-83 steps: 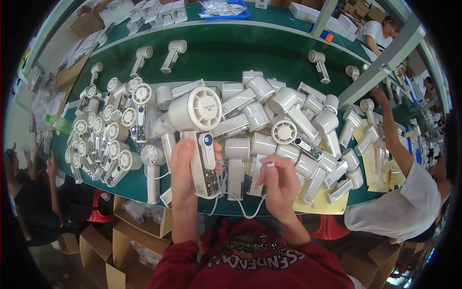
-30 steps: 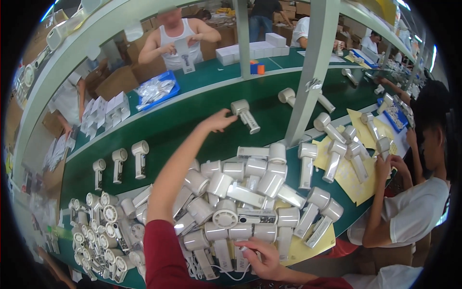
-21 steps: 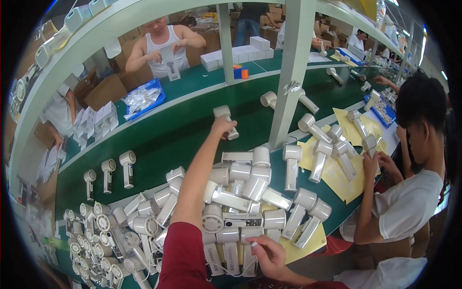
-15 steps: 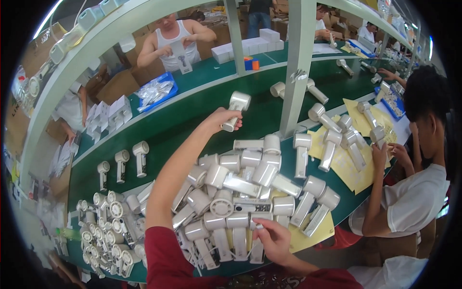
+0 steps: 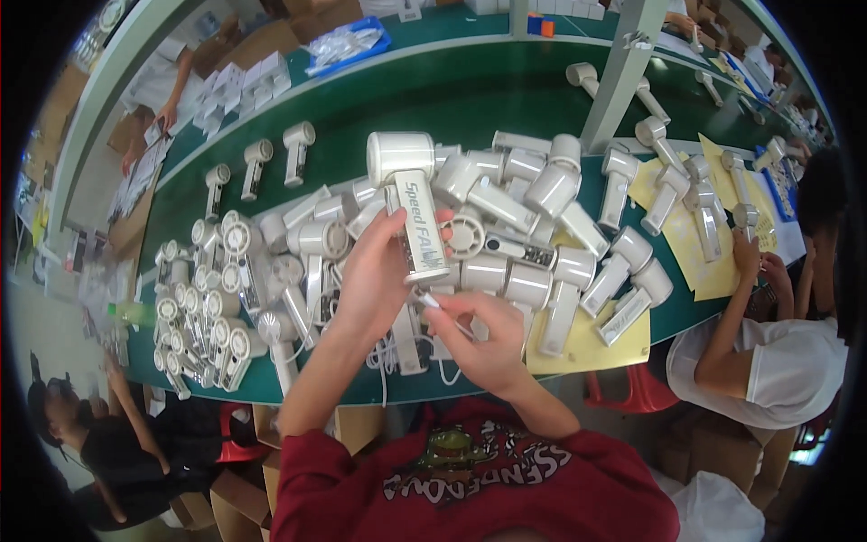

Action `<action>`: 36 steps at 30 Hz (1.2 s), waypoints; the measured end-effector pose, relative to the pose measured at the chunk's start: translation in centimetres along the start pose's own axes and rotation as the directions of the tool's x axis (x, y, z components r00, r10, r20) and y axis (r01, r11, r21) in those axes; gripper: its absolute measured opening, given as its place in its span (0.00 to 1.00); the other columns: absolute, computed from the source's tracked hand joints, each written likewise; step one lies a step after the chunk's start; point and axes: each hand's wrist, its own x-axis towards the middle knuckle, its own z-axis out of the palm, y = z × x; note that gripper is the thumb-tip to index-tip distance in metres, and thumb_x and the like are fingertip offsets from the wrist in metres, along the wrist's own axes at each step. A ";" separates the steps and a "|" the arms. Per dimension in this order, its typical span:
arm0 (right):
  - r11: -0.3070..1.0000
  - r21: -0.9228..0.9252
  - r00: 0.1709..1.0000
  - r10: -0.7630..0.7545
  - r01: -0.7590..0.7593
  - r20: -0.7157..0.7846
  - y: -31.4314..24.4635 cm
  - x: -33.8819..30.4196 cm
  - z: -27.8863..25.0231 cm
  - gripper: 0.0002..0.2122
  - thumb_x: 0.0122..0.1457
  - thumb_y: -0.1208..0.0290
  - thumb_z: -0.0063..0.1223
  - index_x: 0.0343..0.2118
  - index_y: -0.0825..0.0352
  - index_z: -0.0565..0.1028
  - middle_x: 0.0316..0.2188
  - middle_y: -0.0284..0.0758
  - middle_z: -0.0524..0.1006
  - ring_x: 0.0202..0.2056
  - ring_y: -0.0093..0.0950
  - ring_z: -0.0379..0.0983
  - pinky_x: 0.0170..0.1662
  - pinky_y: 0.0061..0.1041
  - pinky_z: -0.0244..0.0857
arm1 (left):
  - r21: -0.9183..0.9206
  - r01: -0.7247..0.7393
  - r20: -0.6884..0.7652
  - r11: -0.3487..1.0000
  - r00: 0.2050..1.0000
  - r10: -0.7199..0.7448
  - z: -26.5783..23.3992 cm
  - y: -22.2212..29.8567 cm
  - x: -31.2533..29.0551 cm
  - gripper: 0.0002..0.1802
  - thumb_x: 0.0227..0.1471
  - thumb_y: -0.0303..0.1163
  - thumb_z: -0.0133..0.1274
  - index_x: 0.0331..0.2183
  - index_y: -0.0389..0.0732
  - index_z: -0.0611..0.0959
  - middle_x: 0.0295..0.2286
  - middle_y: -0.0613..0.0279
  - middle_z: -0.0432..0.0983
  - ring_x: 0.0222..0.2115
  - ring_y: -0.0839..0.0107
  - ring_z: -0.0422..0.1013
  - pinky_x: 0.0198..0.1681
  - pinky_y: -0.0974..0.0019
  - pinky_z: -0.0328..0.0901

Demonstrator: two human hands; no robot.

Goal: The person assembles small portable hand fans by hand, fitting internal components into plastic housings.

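Observation:
My left hand (image 5: 375, 271) is wrapped around the handle of a white handheld fan (image 5: 402, 160), which stands nearly upright with its round head at the top. Just below the handle's lower end, my right hand (image 5: 488, 334) pinches the plug of a white cable (image 5: 429, 299). Plug and handle end are very close; whether they touch I cannot tell. More white cable (image 5: 383, 354) lies coiled beneath my hands. Behind and around them, many similar fans (image 5: 508, 206) lie in a loose pile.
Smaller fans (image 5: 237, 239) crowd the left side. Three fans (image 5: 256, 169) stand spaced out on the green belt (image 5: 406, 86). Yellow sheets (image 5: 591, 348) lie under fans at right, before a metal post (image 5: 623, 81). A co-worker in a white shirt (image 5: 768, 370) sits at right.
My left hand has come back from over the belt to in front of me, bringing the fan. My right hand keeps its pinch, now close below the fan. The view has tilted downward.

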 end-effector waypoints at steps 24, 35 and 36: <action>0.887 0.235 0.914 0.362 -0.398 0.183 -1.3 -3.4 2.1 0.03 0.52 0.82 0.47 0.30 0.73 0.69 0.21 0.38 0.76 0.26 0.20 0.71 0.33 0.16 0.62 | 0.063 -0.533 -0.242 0.844 0.812 0.531 -2.4 -5.3 -3.6 0.15 0.48 0.22 0.45 0.39 0.37 0.60 0.29 0.61 0.65 0.23 0.77 0.65 0.27 0.75 0.62; 0.914 0.276 0.951 0.257 -0.297 0.172 -0.4 -3.2 3.3 0.04 0.48 0.80 0.54 0.27 0.72 0.70 0.21 0.34 0.75 0.22 0.17 0.70 0.22 0.15 0.61 | -0.264 -0.340 -0.094 0.903 0.940 0.327 -4.4 -5.6 -2.5 0.15 0.48 0.28 0.42 0.40 0.35 0.62 0.28 0.58 0.66 0.23 0.74 0.66 0.24 0.73 0.64; 0.951 0.203 0.966 0.207 -0.236 0.153 -0.3 -3.1 3.4 0.05 0.46 0.80 0.56 0.26 0.72 0.71 0.20 0.33 0.74 0.20 0.18 0.69 0.21 0.15 0.60 | -0.264 -0.344 -0.097 0.901 0.939 0.330 -4.5 -5.6 -2.5 0.15 0.48 0.28 0.42 0.40 0.35 0.62 0.28 0.58 0.66 0.23 0.74 0.66 0.24 0.73 0.64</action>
